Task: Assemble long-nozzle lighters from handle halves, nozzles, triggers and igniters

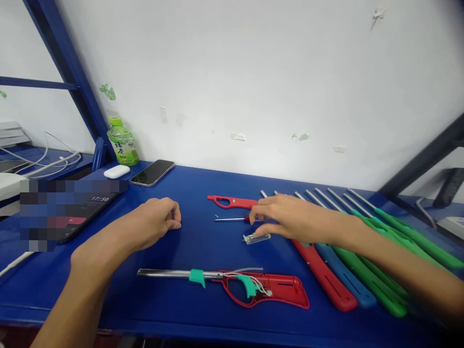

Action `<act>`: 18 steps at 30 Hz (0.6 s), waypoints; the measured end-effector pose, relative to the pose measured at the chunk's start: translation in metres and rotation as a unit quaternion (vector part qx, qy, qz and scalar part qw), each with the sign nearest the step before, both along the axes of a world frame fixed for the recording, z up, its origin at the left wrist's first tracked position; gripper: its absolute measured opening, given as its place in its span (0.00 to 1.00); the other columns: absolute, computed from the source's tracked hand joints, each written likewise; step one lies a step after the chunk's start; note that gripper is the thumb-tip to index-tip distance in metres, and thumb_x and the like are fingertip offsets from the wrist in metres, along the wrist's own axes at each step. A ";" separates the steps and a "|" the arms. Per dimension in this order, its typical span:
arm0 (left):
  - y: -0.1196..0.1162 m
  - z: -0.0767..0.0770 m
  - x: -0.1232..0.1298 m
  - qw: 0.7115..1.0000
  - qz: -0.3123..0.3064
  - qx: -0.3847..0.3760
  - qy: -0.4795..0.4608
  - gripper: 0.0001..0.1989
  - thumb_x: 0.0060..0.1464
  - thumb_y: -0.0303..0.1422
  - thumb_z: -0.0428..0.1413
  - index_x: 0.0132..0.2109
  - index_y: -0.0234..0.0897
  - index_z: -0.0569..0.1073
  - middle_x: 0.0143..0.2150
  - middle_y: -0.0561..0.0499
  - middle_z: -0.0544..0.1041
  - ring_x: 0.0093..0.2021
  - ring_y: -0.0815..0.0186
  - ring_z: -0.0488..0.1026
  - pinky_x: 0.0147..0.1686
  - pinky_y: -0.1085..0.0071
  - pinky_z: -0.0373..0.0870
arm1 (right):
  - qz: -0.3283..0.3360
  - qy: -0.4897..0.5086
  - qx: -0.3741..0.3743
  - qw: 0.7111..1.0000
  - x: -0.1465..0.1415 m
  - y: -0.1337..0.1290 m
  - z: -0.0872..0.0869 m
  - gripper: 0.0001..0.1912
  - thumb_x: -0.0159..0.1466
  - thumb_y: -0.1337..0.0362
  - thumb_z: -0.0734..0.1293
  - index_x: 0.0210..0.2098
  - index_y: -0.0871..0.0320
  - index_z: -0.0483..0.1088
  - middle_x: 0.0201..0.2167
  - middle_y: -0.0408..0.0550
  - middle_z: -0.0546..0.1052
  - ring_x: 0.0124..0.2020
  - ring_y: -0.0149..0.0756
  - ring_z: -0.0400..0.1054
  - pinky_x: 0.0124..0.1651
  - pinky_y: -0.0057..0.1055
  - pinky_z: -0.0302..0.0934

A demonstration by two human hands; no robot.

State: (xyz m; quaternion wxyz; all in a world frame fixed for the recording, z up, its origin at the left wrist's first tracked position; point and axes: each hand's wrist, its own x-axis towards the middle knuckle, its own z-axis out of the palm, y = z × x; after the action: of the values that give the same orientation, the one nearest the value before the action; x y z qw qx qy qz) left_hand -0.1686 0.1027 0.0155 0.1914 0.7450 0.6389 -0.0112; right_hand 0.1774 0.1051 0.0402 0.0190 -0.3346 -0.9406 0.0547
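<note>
My left hand (155, 222) is held above the blue tabletop with its fingers curled in; nothing shows in it. My right hand (275, 215) is low over the table, thumb and fingers apart. Its thumb is at a small clear plastic fuel tank (257, 239), and its fingertips are by the red handle of a thin screwdriver (231, 220). In front lies an opened lighter (271, 289): red half shell, metal tube, green trigger, a green sliding piece and white wires. Behind the screwdriver lies the other red shell half (232, 202).
Several long lighters (326, 275), red, blue and green, lie side by side under my right forearm. At the back left are a phone (152, 172), a white case (116, 171) and a green-labelled bottle (123, 142). A lit phone (87, 212) lies at left; a white wall (253, 87) stands behind.
</note>
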 end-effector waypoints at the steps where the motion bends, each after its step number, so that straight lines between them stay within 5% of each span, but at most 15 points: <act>1: 0.000 -0.001 0.000 1.000 0.000 0.005 0.001 0.15 0.70 0.42 0.60 0.55 0.36 0.76 0.53 0.46 0.79 0.48 0.60 0.79 0.48 0.57 0.80 | 0.005 0.003 -0.005 1.000 0.002 -0.003 -0.003 0.18 0.73 0.46 0.67 0.47 0.53 0.78 0.45 0.49 0.82 0.41 0.41 0.76 0.43 0.39 0.69; 6: 0.002 -0.005 0.001 1.000 -0.006 0.025 -0.001 0.15 0.69 0.42 0.60 0.55 0.37 0.76 0.53 0.46 0.79 0.49 0.59 0.79 0.49 0.57 0.80 | 0.023 0.019 -0.026 0.999 0.005 -0.011 -0.015 0.16 0.77 0.49 0.63 0.42 0.54 0.75 0.43 0.47 0.81 0.39 0.37 0.76 0.42 0.35 0.68; 12: 0.001 -0.008 0.003 0.999 -0.020 0.030 -0.015 0.13 0.70 0.43 0.59 0.49 0.36 0.77 0.47 0.48 0.79 0.44 0.62 0.78 0.46 0.60 0.78 | 0.005 0.052 0.009 0.999 0.008 -0.024 -0.009 0.15 0.79 0.52 0.59 0.46 0.54 0.72 0.41 0.48 0.82 0.37 0.40 0.75 0.40 0.39 0.66; 18: -0.013 -0.002 0.020 0.996 -0.037 0.060 -0.059 0.11 0.65 0.37 0.53 0.35 0.43 0.75 0.36 0.49 0.80 0.35 0.58 0.75 0.35 0.63 0.65 | -0.037 0.080 0.092 0.992 0.014 -0.037 -0.005 0.16 0.80 0.55 0.57 0.55 0.52 0.73 0.44 0.50 0.83 0.40 0.44 0.77 0.41 0.41 0.65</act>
State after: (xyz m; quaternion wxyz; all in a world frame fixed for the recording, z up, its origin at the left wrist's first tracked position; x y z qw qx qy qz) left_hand -0.1485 0.0899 0.0138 0.1830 0.7777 0.5979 0.0644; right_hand 0.1919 0.0679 0.0356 0.1271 -0.3606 -0.9240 -0.0062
